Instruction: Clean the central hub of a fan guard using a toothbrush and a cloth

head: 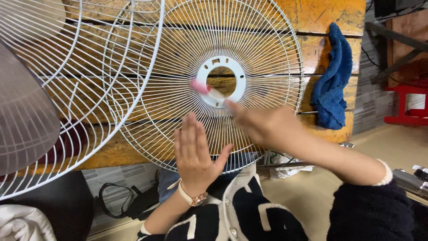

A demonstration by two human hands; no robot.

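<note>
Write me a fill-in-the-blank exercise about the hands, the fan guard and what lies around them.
1. The left hand rests flat, palm against the white wire ____ guard.
2. The right hand holds a small tool with a ____ tip at the guard's centre ring.
3. A ____ cloth lies on the wooden bench to the right of the guard.
4. The left wrist wears a ____.

Missing words: fan; pink; blue; watch
</note>
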